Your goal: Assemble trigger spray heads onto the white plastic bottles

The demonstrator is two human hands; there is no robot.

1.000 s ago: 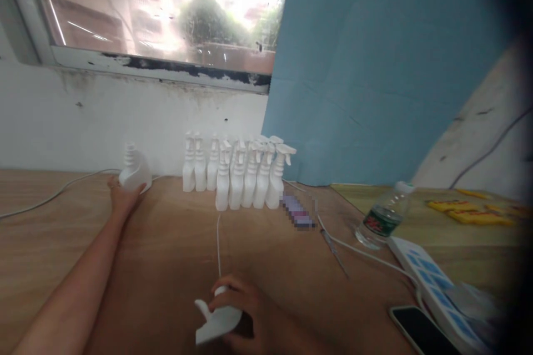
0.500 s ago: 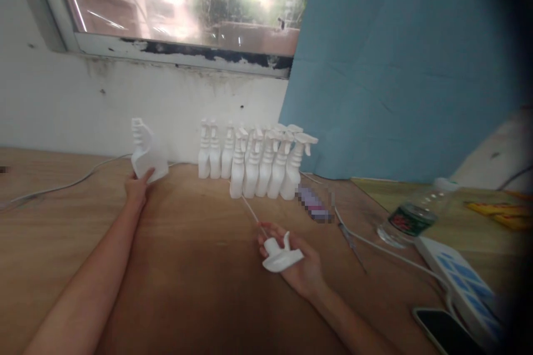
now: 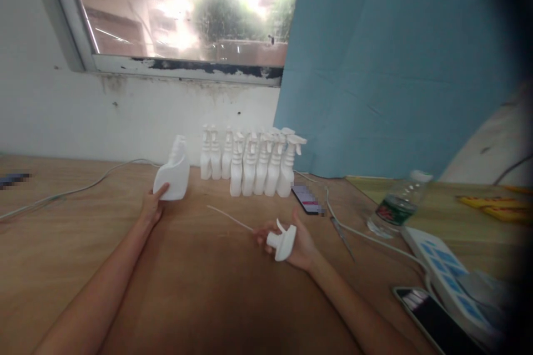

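Observation:
A white spray bottle without a top (image 3: pixel 175 175) tilts a little to the right, gripped near its base by my left hand (image 3: pixel 152 206). On the right, a white trigger sprayer head (image 3: pixel 285 243) lies across the fingers of my right hand (image 3: pixel 297 247), which are curled around it. Its thin dip tube (image 3: pixel 229 216) points left toward the bottle, with a clear gap between them. Behind, near the wall, stands a group of several white spray bottles (image 3: pixel 261 169) with trigger heads on.
A phone (image 3: pixel 307 199) lies right of the group, near a thin pen-like tool (image 3: pixel 343 238). Farther right are a clear water bottle (image 3: pixel 395 208), a power strip (image 3: pixel 445 274) and a dark phone (image 3: pixel 437 319). A cable (image 3: pixel 91 182) runs along the left of the wooden table.
My left hand has brought the bottle to the right, toward the middle, and turned it. The sprayer head has rotated in my right hand, its tube now pointing more to the left.

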